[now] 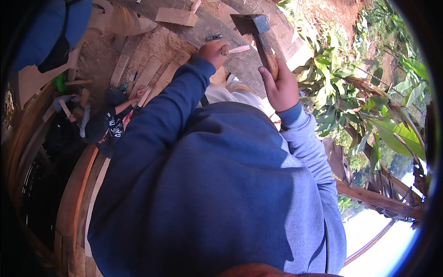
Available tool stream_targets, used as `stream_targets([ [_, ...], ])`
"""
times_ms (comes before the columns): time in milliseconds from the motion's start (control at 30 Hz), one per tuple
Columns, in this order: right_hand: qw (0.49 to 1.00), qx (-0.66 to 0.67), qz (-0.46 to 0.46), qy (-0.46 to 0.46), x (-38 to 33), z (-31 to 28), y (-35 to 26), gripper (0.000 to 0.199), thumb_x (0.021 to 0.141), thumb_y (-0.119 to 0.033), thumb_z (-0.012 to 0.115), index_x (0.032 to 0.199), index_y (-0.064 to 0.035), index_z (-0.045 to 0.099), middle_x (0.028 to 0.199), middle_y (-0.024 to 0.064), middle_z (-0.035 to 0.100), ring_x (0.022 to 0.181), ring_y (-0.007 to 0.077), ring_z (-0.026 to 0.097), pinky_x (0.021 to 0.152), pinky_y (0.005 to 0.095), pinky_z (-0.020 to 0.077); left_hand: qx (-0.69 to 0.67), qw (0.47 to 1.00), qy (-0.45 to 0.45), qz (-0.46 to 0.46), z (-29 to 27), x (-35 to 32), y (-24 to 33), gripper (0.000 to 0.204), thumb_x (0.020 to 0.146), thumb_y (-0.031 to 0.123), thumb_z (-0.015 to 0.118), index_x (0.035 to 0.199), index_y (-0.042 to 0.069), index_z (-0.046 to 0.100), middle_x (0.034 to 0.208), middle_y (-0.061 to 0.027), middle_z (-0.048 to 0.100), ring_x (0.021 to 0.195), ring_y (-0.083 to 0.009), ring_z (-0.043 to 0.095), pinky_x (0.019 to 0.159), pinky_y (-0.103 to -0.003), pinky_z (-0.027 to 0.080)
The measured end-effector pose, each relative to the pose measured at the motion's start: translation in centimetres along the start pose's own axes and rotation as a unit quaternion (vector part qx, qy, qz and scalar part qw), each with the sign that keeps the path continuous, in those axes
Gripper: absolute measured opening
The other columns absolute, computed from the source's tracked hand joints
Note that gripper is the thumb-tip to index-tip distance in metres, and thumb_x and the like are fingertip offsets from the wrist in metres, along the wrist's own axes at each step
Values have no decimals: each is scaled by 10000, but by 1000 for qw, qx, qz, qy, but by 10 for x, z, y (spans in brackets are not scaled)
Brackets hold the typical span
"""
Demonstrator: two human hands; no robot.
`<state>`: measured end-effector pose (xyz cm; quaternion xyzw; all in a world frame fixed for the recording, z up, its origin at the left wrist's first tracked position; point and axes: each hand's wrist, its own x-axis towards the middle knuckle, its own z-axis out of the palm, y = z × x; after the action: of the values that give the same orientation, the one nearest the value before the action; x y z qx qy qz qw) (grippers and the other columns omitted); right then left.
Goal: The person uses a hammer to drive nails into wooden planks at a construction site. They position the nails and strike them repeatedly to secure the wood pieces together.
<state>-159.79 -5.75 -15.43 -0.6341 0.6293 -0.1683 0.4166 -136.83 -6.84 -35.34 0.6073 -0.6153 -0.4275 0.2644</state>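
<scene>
My right hand is wrapped round the wooden handle of a hatchet. Its dark metal head is raised at the far end, above a thick grey plank. To the left, my left hand is closed on a small wooden stick, whose pale, pinkish end points right toward the hatchet handle. A small dark metal object lies on the plank just beyond my left hand. Farther off, a squared wood block rests on the same plank.
Wood shavings and loose boards cover the ground at left. A co-worker in a dark cap handles something there, and another person in blue is at upper left. Curved timber planks run along the left. Leafy plants stand at right.
</scene>
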Motion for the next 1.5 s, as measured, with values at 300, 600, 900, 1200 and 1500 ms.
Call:
stream_targets([
  [300, 995, -96, 8, -26, -40, -16, 3, 414, 1026, -251, 731, 1309, 30, 619, 891, 285, 713, 812, 459, 719, 726, 478, 557, 102, 989, -56, -93, 8, 18, -11, 215, 1025, 219, 568, 1179, 123, 684, 1144, -223, 727, 1093, -480, 666, 931, -542, 554],
  [600, 996, -87, -13, -6, -26, -1, -1, 407, 998, -288, 759, 1275, -15, 642, 844, 271, 716, 798, 476, 727, 683, 515, 564, 100, 991, -48, -75, 9, 17, -14, 174, 953, 139, 569, 1078, 132, 690, 1058, -215, 748, 1025, -461, 706, 868, -561, 568],
  [900, 995, -87, -39, -4, -25, 1, 0, 382, 995, -271, 758, 1269, -30, 641, 845, 271, 714, 802, 483, 723, 691, 517, 563, 119, 987, -65, -85, 7, 15, -18, 227, 1007, 225, 537, 1171, 159, 679, 1166, -181, 730, 1091, -475, 661, 922, -542, 560],
  [1200, 996, -86, -12, -34, -23, 4, -6, 362, 997, -265, 749, 1266, -52, 633, 857, 272, 713, 829, 477, 725, 703, 529, 561, 102, 988, -69, -96, 1, 13, -7, 219, 977, 209, 572, 1133, 114, 691, 1149, -193, 727, 1087, -473, 664, 926, -551, 558],
  [1500, 995, -89, 5, -47, -26, 5, -5, 349, 1014, -282, 725, 1258, -56, 621, 852, 256, 714, 813, 466, 721, 692, 523, 552, 97, 987, -76, -105, -4, 13, 3, 211, 957, 194, 592, 1124, 109, 688, 1149, -201, 724, 1088, -470, 669, 939, -544, 562],
])
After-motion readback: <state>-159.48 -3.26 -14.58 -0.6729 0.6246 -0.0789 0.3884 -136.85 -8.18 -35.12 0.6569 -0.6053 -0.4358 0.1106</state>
